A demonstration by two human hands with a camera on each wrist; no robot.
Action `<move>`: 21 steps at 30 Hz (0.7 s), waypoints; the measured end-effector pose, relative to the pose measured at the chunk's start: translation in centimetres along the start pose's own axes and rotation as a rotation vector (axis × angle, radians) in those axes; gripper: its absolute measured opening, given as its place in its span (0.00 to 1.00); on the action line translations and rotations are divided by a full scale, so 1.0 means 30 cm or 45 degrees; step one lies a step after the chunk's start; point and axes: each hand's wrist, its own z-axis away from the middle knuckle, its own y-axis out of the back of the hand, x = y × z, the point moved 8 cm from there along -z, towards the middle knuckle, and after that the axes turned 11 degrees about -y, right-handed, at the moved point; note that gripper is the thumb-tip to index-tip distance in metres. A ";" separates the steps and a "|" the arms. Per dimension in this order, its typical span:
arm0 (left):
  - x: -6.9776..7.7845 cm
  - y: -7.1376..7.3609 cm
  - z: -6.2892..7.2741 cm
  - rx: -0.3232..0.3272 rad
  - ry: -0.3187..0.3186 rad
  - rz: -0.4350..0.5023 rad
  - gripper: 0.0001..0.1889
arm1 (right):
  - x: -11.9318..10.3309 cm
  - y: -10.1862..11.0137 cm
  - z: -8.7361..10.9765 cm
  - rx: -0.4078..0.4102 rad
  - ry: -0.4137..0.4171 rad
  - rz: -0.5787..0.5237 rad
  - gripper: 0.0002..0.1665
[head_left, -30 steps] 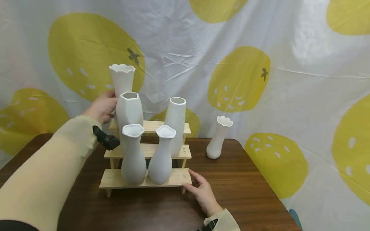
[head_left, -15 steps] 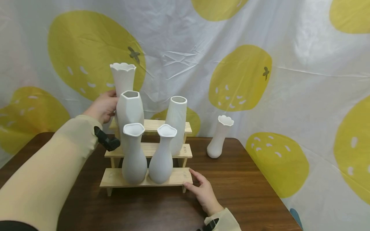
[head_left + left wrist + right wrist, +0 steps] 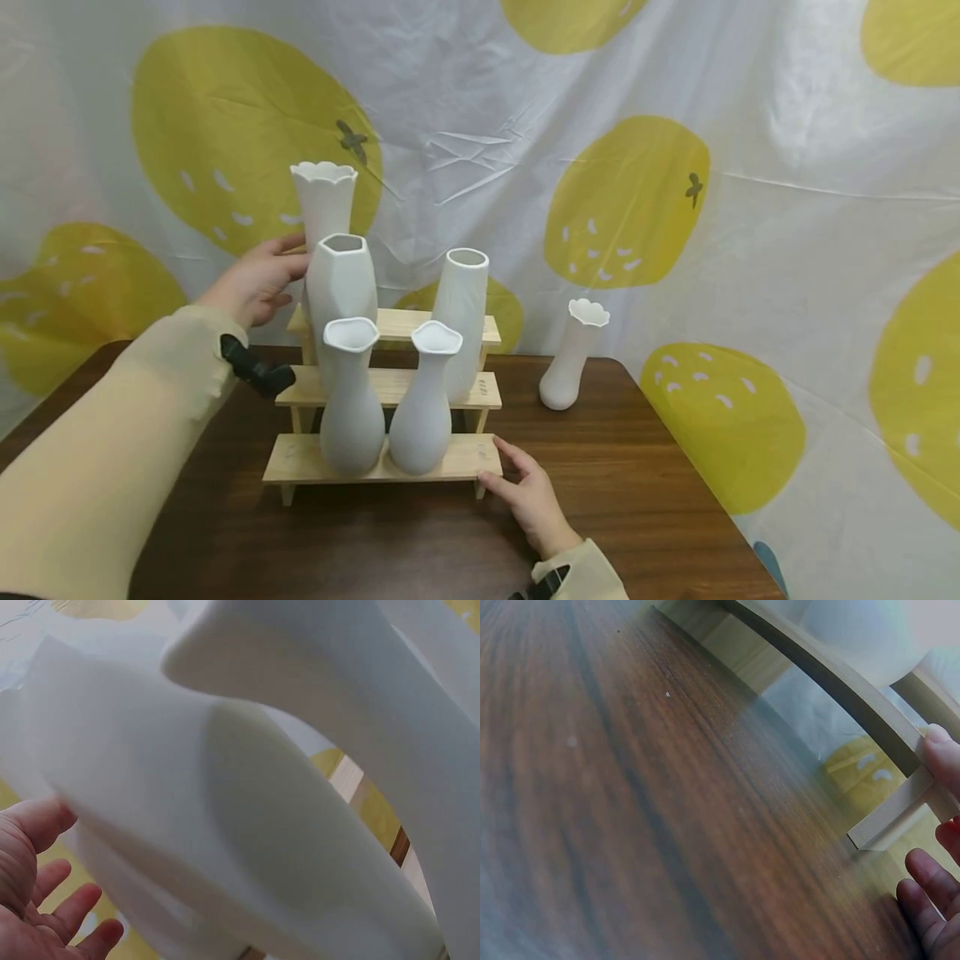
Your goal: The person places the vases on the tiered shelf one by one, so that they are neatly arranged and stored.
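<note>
A three-tier wooden stand point(image 3: 471, 454) holds white vases. On its top tier, at the left, rises a tall scalloped vase point(image 3: 326, 204), its lower part hidden. My left hand point(image 3: 258, 279) is beside that vase, fingers loosely spread and fingertips near its side. In the left wrist view, the left fingers point(image 3: 79, 904) curve around nothing. The middle tier bears a faceted vase point(image 3: 342, 287) and a smooth, round-mouthed vase point(image 3: 461, 317). Two bulbous vases with flared rims, left point(image 3: 351, 425) and right point(image 3: 420, 425), stand on the bottom tier. My right hand point(image 3: 531, 504) pinches that tier's right end.
Another white scalloped vase point(image 3: 572, 358) stands, leaning in this view, on the dark wooden table point(image 3: 637, 492) right of the stand. Behind the table hangs a pale curtain point(image 3: 480, 92) with yellow fruit prints.
My left hand has loosened from the tall scalloped vase and drawn slightly left, its fingers spreading. My right hand keeps its hold on the stand.
</note>
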 end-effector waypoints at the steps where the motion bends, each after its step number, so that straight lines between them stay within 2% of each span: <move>1: -0.005 0.008 0.007 0.003 0.007 0.001 0.44 | -0.001 -0.001 0.001 -0.001 0.002 -0.002 0.38; 5: -0.028 0.040 0.041 0.024 0.028 0.005 0.47 | -0.003 -0.001 0.001 0.002 0.004 -0.006 0.38; 11: -0.078 0.073 0.096 0.020 0.040 0.009 0.45 | -0.008 0.001 0.004 0.008 0.027 0.007 0.37; 16: -0.138 0.100 0.143 0.007 0.040 0.020 0.45 | -0.006 0.002 0.003 0.012 0.016 0.004 0.37; 21: -0.213 0.117 0.200 0.031 0.033 0.045 0.45 | -0.004 0.001 0.001 0.009 -0.003 -0.006 0.38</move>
